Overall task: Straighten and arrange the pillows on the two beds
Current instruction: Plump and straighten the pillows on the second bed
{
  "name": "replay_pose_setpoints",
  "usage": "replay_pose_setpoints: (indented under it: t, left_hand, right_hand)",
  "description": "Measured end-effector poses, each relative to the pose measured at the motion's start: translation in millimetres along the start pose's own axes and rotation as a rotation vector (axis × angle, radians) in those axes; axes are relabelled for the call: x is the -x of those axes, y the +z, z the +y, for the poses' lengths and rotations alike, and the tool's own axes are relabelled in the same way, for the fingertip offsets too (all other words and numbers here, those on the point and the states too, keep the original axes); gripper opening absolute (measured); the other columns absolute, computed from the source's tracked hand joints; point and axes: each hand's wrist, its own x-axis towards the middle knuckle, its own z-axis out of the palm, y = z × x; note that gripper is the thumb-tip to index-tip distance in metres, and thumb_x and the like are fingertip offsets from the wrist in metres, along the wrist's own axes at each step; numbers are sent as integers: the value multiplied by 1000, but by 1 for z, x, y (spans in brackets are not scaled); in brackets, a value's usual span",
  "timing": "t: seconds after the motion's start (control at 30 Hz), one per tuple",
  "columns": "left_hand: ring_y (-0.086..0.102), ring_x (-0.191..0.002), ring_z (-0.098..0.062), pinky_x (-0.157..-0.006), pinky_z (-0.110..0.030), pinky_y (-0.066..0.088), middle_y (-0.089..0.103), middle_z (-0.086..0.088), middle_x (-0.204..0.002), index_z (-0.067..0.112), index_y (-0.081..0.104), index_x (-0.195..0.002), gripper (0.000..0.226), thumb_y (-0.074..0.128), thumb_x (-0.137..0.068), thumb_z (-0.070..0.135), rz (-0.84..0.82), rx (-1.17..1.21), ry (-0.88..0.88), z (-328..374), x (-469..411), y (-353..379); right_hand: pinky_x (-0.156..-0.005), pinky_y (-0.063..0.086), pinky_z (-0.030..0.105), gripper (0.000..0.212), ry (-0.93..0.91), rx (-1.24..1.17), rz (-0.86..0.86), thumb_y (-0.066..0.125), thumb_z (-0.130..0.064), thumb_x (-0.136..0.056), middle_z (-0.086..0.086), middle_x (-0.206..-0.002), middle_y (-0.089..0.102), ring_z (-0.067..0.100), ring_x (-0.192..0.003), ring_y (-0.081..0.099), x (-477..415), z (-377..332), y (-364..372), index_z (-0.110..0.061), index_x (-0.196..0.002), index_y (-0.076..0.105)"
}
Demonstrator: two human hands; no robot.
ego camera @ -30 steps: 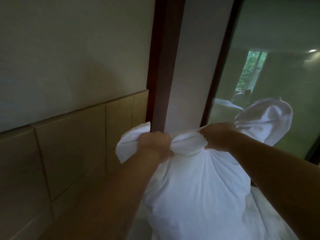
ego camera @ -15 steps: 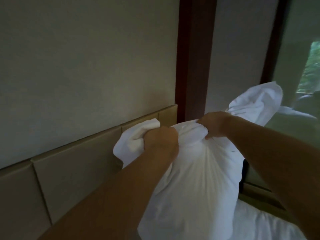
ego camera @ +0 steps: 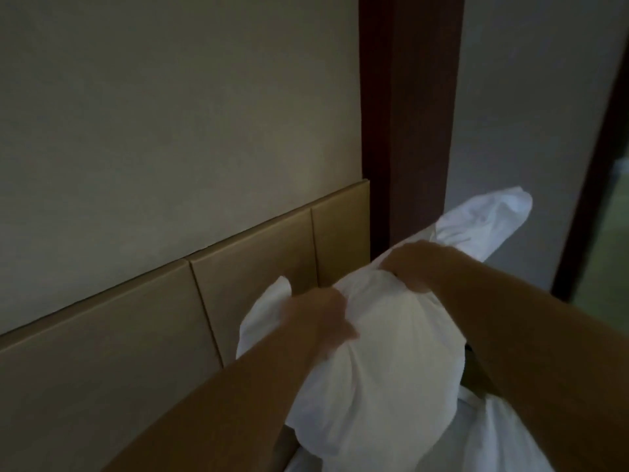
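A white pillow [ego camera: 381, 376] stands on end in front of me, bulging in its loose case. My left hand [ego camera: 318, 318] grips a bunch of the case at the pillow's upper left, and the hand is blurred. My right hand [ego camera: 413, 267] clutches the case at the top right. Loose corners of the case stick out beyond each fist. White bedding [ego camera: 493, 444] lies under the pillow at the lower right.
A tan padded headboard [ego camera: 143, 335] runs along the beige wall on the left. A dark red wooden post [ego camera: 408, 114] rises behind the pillow. A dark-framed glass panel [ego camera: 609, 185] stands at the far right.
Both hands have come down and forward with the pillow, which sits lower and rounder than before. The view has swung left, so the glass panel has slid to the right edge.
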Motion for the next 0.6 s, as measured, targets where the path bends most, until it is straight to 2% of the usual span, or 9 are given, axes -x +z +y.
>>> replay_pose_setpoints:
  t: [0.07, 0.2, 0.3, 0.43, 0.6]
  left_hand:
    - [59, -113, -24, -95, -37, 47, 59, -7, -124, 14, 55, -125, 50, 59, -88, 47, -87, 9, -16, 0, -16, 38]
    - [44, -131, -26, -108, -42, 36, 48, -7, -141, 16, 45, -138, 56, 51, -93, 47, -134, 63, -32, 4, -42, 82]
    - [54, -120, -28, -101, -37, 43, 57, -12, -132, 12, 53, -131, 47, 56, -93, 39, -129, 228, -29, 15, -58, 72]
    - [55, -117, -24, -91, -27, 41, 60, -9, -127, 8, 55, -130, 47, 65, -89, 30, -119, 371, 22, 32, -64, 37]
    - [62, -97, -22, -70, -24, 40, 67, -10, -111, 5, 64, -115, 49, 74, -79, 37, -21, 374, 6, 25, -74, -2]
  right_hand:
    - [-104, 43, 36, 38, -24, 62, -50, 49, -20, -96, 2, -133, 57, 23, -121, 56, -3, -10, 42, -24, -133, 52]
    - [-102, 43, 40, 41, -14, 89, -82, 51, -26, -94, 3, -132, 55, 25, -120, 55, -11, -12, 85, -28, -135, 46]
    - [-102, 43, 37, 43, 8, 61, -87, 49, -24, -95, 5, -136, 50, 26, -122, 53, -14, 6, 77, -24, -138, 44]
    - [-100, 46, 33, 41, 56, -21, -172, 54, -17, -94, 6, -133, 56, 23, -118, 58, -21, 37, 48, -15, -135, 50]
    - [-97, 48, 32, 36, 68, -10, -107, 56, -15, -93, 7, -128, 61, 24, -116, 60, -44, 46, 12, -14, -128, 56]
